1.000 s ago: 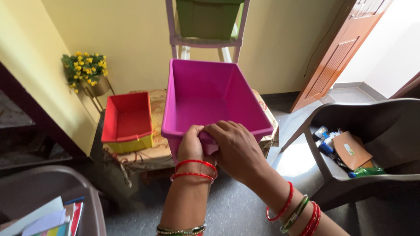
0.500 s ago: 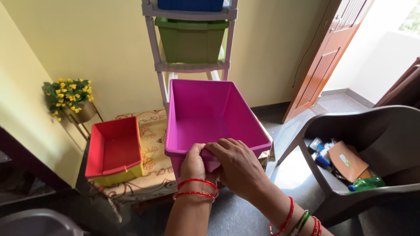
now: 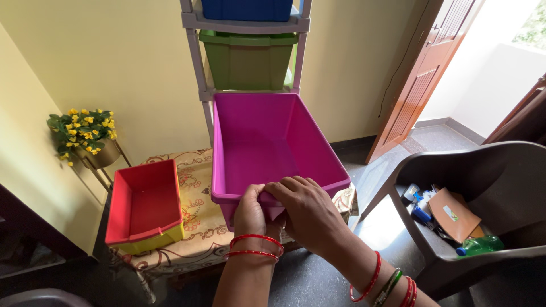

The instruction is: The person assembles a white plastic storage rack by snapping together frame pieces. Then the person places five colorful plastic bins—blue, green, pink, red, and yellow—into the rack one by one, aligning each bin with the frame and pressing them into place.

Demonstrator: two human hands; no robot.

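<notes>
L hand [image 3: 250, 211] + R hand [image 3: 304, 207] clamped on pink bin [image 3: 267, 145] rim | rack [image 3: 199, 74] just behind | red bin [image 3: 145, 202] left

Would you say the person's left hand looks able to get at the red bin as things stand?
Probably yes, once freed: the left hand now grips the near rim of the magenta bin together with the right hand. The red bin sits open on the low table to its left, with nothing between them.

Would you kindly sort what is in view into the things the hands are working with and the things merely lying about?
In hand:
- pink bin, empty, gripped at its near rim by left hand and right hand
- rack right behind it

Lying about:
- green bin and blue bin on the rack
- red bin in a yellow bin
- flower pot
- chair with clutter
- door
</notes>
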